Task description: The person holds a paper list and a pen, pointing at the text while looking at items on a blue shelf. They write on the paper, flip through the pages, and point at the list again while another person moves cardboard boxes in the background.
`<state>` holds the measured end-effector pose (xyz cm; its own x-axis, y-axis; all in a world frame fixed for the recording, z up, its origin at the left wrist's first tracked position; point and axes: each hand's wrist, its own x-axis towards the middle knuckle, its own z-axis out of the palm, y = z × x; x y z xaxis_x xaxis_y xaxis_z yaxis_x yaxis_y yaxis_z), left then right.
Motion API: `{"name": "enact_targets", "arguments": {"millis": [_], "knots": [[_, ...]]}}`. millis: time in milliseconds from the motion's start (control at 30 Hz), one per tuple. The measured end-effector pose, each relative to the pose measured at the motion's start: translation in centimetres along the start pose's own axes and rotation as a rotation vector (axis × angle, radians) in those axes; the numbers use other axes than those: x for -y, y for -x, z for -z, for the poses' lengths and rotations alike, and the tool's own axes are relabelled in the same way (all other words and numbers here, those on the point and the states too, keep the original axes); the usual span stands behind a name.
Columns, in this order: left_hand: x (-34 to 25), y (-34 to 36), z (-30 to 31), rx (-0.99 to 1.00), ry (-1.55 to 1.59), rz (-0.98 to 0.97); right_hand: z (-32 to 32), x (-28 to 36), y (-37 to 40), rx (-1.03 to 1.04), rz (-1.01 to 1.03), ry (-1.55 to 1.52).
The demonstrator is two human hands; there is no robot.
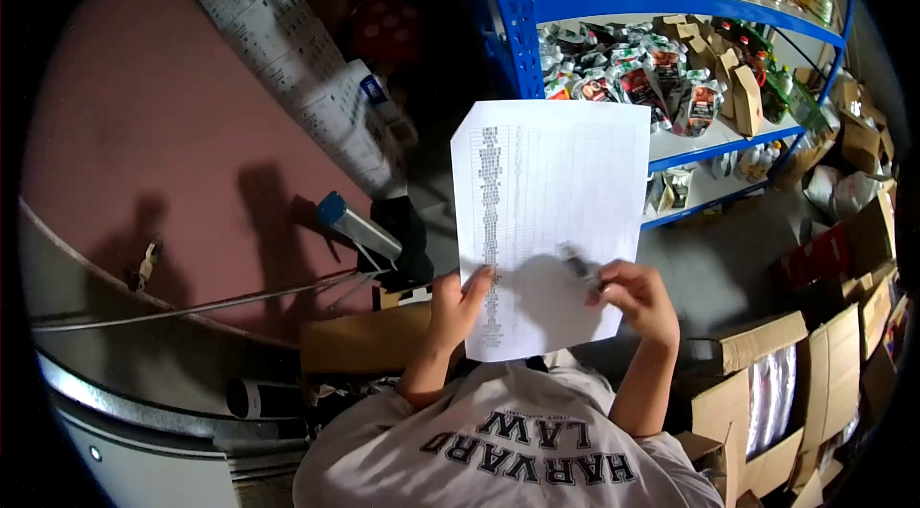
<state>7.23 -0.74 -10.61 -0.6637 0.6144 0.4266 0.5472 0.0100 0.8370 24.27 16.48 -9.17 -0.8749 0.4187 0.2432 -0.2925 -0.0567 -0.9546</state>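
Note:
A white printed sheet of paper with a long list in table columns is held upright before my chest. My left hand pinches its lower left edge, thumb lying over the front. My right hand is at the lower right edge, with thumb and fingers closed on a small dark grey thing that sticks out over the paper. That thing is blurred, and I cannot tell its kind. A shadow falls across the lower part of the sheet.
Blue-framed shelves hold bottles and a heap of pouches. Open cardboard boxes crowd the lower right. Left lie a pink surface, printed sheets, a blue-capped cylinder and a white panel.

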Motion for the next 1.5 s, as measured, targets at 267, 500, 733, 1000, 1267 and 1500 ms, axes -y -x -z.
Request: {"name": "enact_targets", "arguments": {"millis": [267, 500, 733, 1000, 1267, 1500], "knots": [[-0.2, 0.2, 0.0, 0.011, 0.000, 0.040, 0.1, 0.2, -0.1, -0.235, 0.061, -0.101], [0.4, 0.1, -0.3, -0.023, -0.055, -0.002, 0.6, 0.0, -0.1, -0.260, -0.034, -0.105], [0.4, 0.1, 0.1, -0.030, 0.051, 0.050, -0.8, -0.1, -0.4, -0.193, -0.079, -0.137], [0.1, 0.2, 0.8, -0.056, 0.088, 0.083, -2.2, -0.4, -0.9, -0.160, -0.056, -0.165], [1.6, 0.9, 2.2, -0.018, 0.009, 0.125, -3.5, -0.6, -1.2, -0.187, 0.164, -0.259], [0.8, 0.2, 2.1, 0.028, 0.082, 0.152, -3.6, -0.7, -1.6, -0.236, 0.319, -0.113]]}}
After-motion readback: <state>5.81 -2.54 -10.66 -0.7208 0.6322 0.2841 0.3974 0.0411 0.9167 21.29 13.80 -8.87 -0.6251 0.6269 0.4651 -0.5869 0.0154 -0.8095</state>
